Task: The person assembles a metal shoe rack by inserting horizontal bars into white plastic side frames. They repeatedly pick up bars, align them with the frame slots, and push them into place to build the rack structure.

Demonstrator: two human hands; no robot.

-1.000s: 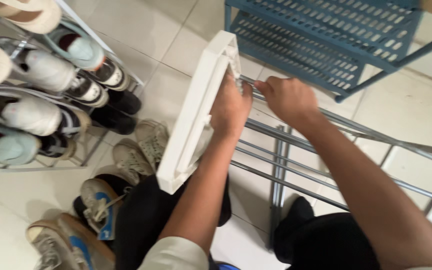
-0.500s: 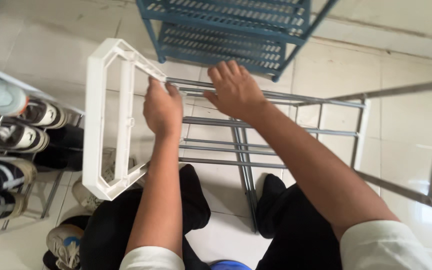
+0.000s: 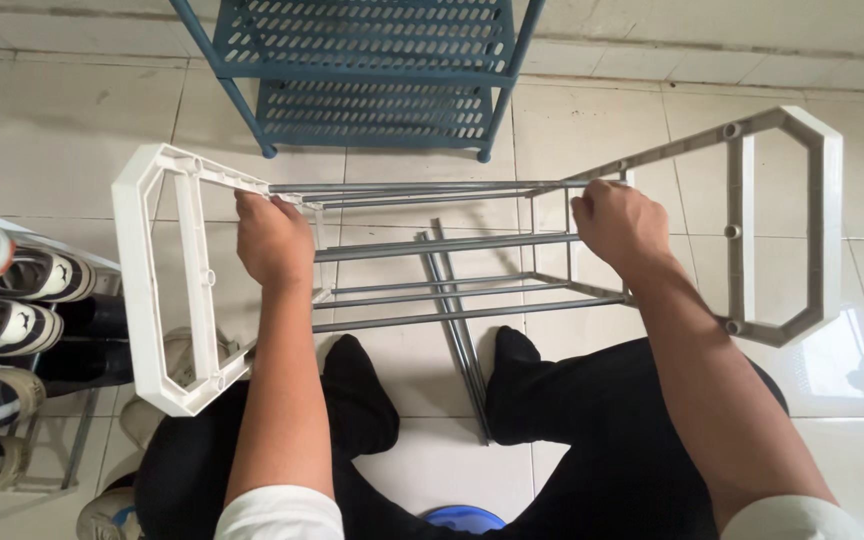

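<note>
Assembly of a small rack is in hand: the person stands over a frame of grey metal rods running across the middle of the frame between two white plastic side panels. The left hand is clamped on the top rods just beside the left side panel, at centre left, fingers curled over the metal where it meets the plastic. The right hand is closed round the rods at the other end, touching the inner edge of the right side panel, which fills the upper right of the picture. Both panels stand roughly upright and the rods look seated at each end, so I judge this to be the stage of squaring and pressing the joints home. The next move calls for an even squeeze from both sides along the line of the rods, without twisting either panel.

Two loose rods lie on the tiled floor under the frame, running down the centre between the person's dark-socked feet; they could roll or be stepped on. A blue perforated shelf unit stands close behind the frame at the top centre, leaving little room to push forward. A full shoe rack crowds the left edge, with more shoes at the lower left.
</note>
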